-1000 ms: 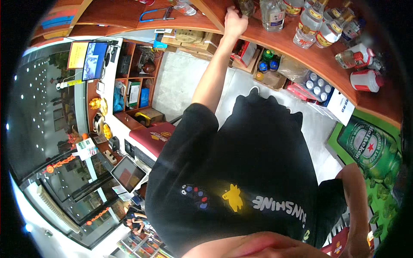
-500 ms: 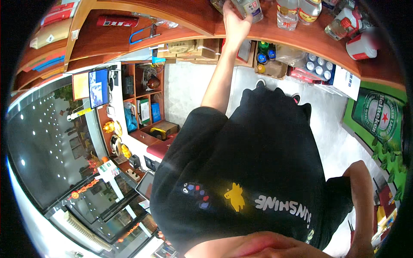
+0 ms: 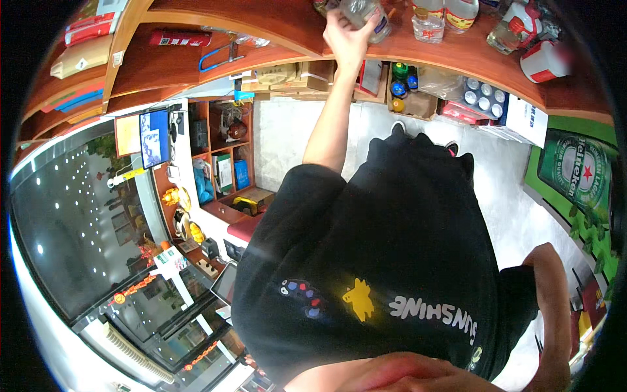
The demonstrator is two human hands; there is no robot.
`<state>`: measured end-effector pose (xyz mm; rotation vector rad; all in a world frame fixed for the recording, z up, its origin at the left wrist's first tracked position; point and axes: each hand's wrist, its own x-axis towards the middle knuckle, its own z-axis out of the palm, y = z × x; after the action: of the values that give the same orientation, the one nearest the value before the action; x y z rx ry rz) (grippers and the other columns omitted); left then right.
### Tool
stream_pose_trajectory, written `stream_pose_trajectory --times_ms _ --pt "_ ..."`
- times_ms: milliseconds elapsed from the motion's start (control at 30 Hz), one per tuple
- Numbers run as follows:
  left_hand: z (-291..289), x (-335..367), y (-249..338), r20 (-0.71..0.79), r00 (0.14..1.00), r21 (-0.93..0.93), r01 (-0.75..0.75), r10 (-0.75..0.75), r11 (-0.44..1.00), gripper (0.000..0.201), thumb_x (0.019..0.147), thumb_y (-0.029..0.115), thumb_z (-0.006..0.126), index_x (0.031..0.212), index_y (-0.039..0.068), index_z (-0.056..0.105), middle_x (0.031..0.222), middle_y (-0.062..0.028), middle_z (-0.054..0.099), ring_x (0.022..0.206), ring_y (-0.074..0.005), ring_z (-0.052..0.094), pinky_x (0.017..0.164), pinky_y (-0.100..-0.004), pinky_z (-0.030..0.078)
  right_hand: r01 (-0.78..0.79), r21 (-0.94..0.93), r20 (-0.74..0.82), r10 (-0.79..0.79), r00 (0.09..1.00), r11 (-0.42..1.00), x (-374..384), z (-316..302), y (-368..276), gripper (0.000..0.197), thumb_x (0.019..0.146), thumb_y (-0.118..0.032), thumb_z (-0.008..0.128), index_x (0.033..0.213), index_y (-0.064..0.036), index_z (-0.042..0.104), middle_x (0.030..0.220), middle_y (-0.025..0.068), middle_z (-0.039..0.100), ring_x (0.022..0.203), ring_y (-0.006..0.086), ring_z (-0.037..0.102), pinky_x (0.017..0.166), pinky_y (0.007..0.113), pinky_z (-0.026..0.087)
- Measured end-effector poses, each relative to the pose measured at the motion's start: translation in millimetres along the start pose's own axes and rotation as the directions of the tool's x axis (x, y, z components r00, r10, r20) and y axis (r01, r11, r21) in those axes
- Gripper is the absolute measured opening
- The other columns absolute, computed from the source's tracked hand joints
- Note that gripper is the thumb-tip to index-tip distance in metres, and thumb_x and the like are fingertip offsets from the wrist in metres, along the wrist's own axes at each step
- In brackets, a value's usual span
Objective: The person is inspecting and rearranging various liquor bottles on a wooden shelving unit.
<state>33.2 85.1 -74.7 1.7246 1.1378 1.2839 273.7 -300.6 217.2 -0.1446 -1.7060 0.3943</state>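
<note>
My left arm reaches out to the wooden shelf at the top of the head view. There my left hand [image 3: 346, 40] is closed around a clear glass bottle [image 3: 361, 11], thumb on its right side. The bottle leans and its upper end is cut off by the picture's edge. Right behind it, partly covered, is another clear bottle [image 3: 380, 31]. A clear bottle with red print [image 3: 428, 27] and a clear bottle with a yellow-and-red label [image 3: 461, 14] are to the right. Of my right arm only the bent elbow and forearm show; my right hand is out of view.
Along the wooden shelf [image 3: 398, 49] sit a clear bottle with a red cap [image 3: 506, 38] and a white-and-red container [image 3: 543, 62]. Below are an open carton with bottles [image 3: 416, 104], a pack of cans [image 3: 484, 98] and a white box [image 3: 528, 121]. A green display panel [image 3: 578, 166] stands right.
My left hand has shifted slightly left and down in the picture and its fingers are now around the bottle, which leans more. The whole view has moved a little; my right arm looks unchanged.
</note>
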Motion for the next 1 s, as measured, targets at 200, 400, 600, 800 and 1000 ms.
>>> stream_pose_trajectory --times_ms 200,400,600,800,1000 --pt "-4.4 -60.3 7.5 -0.012 0.986 -0.231 0.157 -0.164 0.96 0.048 0.069 0.004 0.085 0.103 -0.001 0.051 0.097 -0.0117 0.066 0.083 -0.0133 0.064 0.071 -0.0257 0.054 -0.078 -0.041 -0.123 0.072 0.99 0.996 -68.3 -15.5 41.7 0.046 0.092 -0.049 0.055 0.089 -0.0046 0.064 0.072 -0.0013 0.066 0.047 0.01 0.053 0.041 0.021 0.039" --pt "-25.3 -113.0 62.0 0.146 0.927 -0.473 0.372 -0.345 0.799 0.038 0.075 -0.001 0.078 0.104 0.001 0.053 0.098 -0.0087 0.065 0.089 -0.0125 0.062 0.079 -0.0266 0.052 -0.892 0.095 -0.612 0.733 0.298 0.442 -140.2 41.3 165.9 0.008 0.087 0.004 0.062 0.095 0.0025 0.063 0.084 0.0128 0.071 0.075 0.0171 0.067 0.069 0.027 0.052" --pt "-10.4 -130.1 123.3 0.374 0.861 -0.496 0.5 -0.345 0.71 0.04 0.077 0.004 0.079 0.107 0.001 0.053 0.101 -0.0086 0.065 0.092 -0.0128 0.062 0.083 -0.0291 0.052 -0.907 0.021 -0.275 0.875 0.399 0.421 -171.7 71.2 210.4 0.047 0.101 -0.027 0.051 0.138 0.0007 0.042 0.137 0.0154 0.05 0.127 0.0231 0.047 0.104 0.034 0.037" --pt "1.2 -134.9 123.3 0.49 0.811 -0.415 0.538 -0.318 0.734 0.032 0.084 0.015 0.077 0.102 0.0 0.055 0.097 -0.0078 0.067 0.091 -0.011 0.062 0.081 -0.0259 0.049 -0.896 0.407 -0.208 0.973 0.1 0.178 -171.0 78.8 191.5 0.055 0.103 -0.033 0.046 0.144 -0.0007 0.028 0.129 0.0177 0.049 0.116 0.0202 0.054 0.092 0.032 0.048" --pt "14.9 -143.6 95.7 0.495 0.723 -0.35 0.674 -0.482 0.651 0.022 0.089 0.017 0.073 0.096 0.002 0.058 0.089 -0.0043 0.067 0.081 -0.0066 0.058 0.074 -0.0231 0.046 -0.88 0.474 -0.266 0.958 -0.103 0.037 -184.8 86.6 199.3 0.052 0.103 -0.034 0.046 0.139 -0.0005 0.033 0.114 0.0154 0.059 0.097 0.0185 0.064 0.073 0.033 0.058"
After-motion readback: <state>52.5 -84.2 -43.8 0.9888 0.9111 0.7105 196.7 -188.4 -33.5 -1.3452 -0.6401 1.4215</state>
